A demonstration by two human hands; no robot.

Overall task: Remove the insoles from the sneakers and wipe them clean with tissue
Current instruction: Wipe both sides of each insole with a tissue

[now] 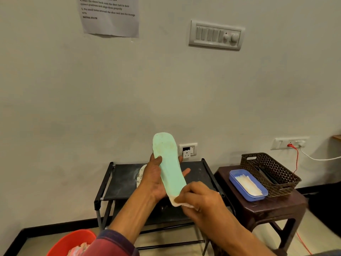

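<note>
Green insole point(169, 163) upright above the rack point(120, 183), tissue point(176, 202) at its heel.
Our left hand point(156, 181) grips the insole, thumb across its face; our right hand point(200, 198) pinches the tissue against the heel end. Beside the rack, a stool point(258, 207) bears a blue box point(239, 184) and basket point(273, 174). A wall sheet point(110, 17) reads "INITIAL STATE".

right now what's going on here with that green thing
A person is wiping a green insole. The left hand holds it upright by the middle, and the right hand pinches a tissue against its lower end. A second insole lies on the rack behind. A blue box of pale sheets sits on the stool beside a basket.
</note>
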